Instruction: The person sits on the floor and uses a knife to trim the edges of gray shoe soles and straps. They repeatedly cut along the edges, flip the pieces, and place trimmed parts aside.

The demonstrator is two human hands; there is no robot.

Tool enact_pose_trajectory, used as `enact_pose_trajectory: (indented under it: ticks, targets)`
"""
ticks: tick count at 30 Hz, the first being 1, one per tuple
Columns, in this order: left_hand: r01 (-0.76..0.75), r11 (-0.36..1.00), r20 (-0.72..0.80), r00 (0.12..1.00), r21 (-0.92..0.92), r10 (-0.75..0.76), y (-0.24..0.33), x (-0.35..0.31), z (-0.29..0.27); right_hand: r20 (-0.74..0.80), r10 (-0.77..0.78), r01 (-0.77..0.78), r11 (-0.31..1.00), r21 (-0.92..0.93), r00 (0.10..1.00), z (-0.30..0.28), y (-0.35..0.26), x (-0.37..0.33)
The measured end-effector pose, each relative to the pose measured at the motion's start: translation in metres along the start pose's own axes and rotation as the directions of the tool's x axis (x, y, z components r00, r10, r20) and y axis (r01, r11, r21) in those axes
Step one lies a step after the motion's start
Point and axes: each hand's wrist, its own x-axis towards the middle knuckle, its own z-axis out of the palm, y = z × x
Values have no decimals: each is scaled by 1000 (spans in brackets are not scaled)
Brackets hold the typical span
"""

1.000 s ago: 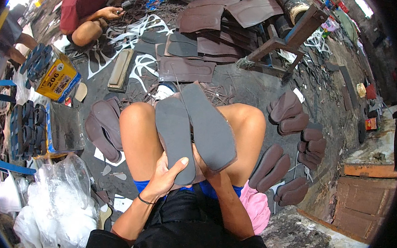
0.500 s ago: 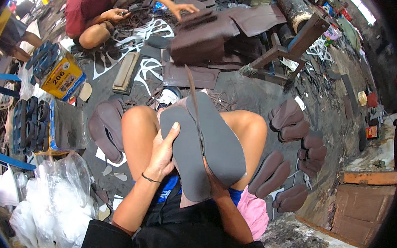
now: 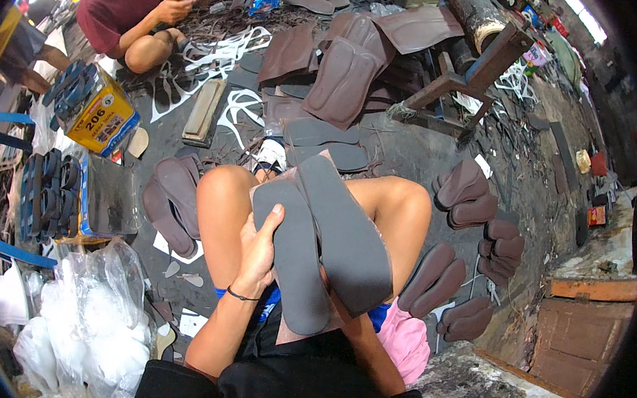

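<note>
Across my lap lies a dark grey foam sole sheet (image 3: pixel 291 264) with a paler backing showing at its edges. My left hand (image 3: pixel 258 247) is closed on its left edge, thumb on top. A long split separates it from a wider dark grey piece (image 3: pixel 349 239) on the right; whether they join at the far end, I cannot tell. My right hand (image 3: pixel 338 305) is mostly covered by the wider piece, near the lower part of the split. Its fingers, and anything in them, are hidden. Beyond my knees, grey sole pieces (image 3: pixel 326 155) rest on the floor.
Brown moulded sole sheets (image 3: pixel 346 81) are heaped ahead beside a metal frame (image 3: pixel 455 82). Stacked brown soles (image 3: pixel 432 279) sit to the right, with more (image 3: pixel 172 199) at left. A plastic bag (image 3: pixel 88 316) and a yellow box (image 3: pixel 104 118) stand left. Another person (image 3: pixel 123 19) sits far left.
A thin strip that stood up along the split is gone from there. The held pieces have shifted slightly. The other person's arm has drawn back from the brown sheets, which now lie differently.
</note>
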Motion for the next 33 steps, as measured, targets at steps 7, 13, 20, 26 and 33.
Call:
enact_pose_trajectory:
  ticks: [7, 13, 20, 26, 33]
  targets:
    - [-22, 996, 11, 1000, 90, 21, -2, -1, -7, -132, 0, 21, 987, 157, 991, -41, -11, 23]
    - [-52, 987, 51, 998, 149, 45, 0, -4, -11, -133, 0, 38, 960, 279, 991, -58, -10, 39]
    - [-50, 987, 60, 997, 153, 41, -1, -2, -17, -162, -68, 110, 958, 264, 984, -53, 0, 39]
    - [-68, 978, 86, 995, 197, 52, 1, -3, -19, -130, -70, 100, 966, 240, 989, -49, 2, 42]
    - [-101, 961, 130, 989, 258, 69, -4, -14, -26, -110, -55, 68, 992, 109, 992, -74, -22, 70]
